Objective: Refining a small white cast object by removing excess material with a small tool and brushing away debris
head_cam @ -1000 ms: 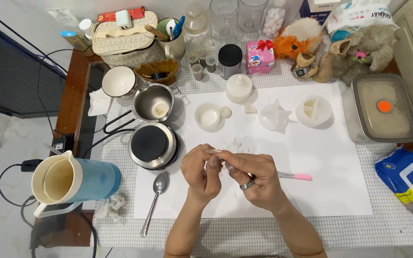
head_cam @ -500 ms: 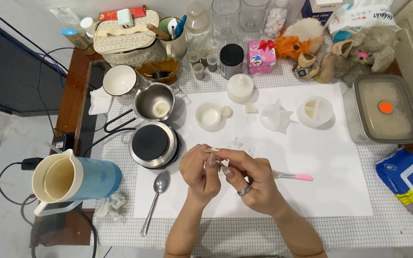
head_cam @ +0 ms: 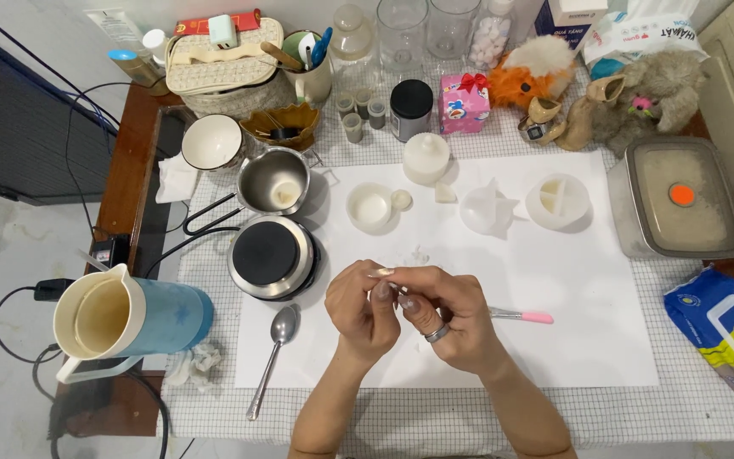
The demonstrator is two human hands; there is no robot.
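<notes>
White sheet [head_cam: 554, 340] covers the surface; small hot plate [head_cam: 269, 255] at ten o'clock of my hands, metal spoon [head_cam: 275, 344] at nine. My left hand [head_cam: 360, 310] and right hand [head_cam: 452, 319] meet fingertip to fingertip, both pinched shut on something too small to identify. Pink-handled tool [head_cam: 524, 316] lies on the sheet at three o'clock, its near end hidden behind my right hand.

Looked matt white paper: sheet [head_cam: 554, 340] over gridded cloth [head_cam: 707, 399] on dark wood desk [head_cam: 125, 170]. Shiny steel: spoon [head_cam: 275, 340], small pot [head_cam: 275, 180], hotplate rim [head_cam: 272, 255]. Smooth blue plastic w/ cream inside: jug [head_cam: 129, 319]. Glossy pink plastic: tool handle [head_cam: 527, 316]. Fuzzy plush toys [head_cam: 630, 93], clear glass jars [head_cam: 401, 30].
</notes>
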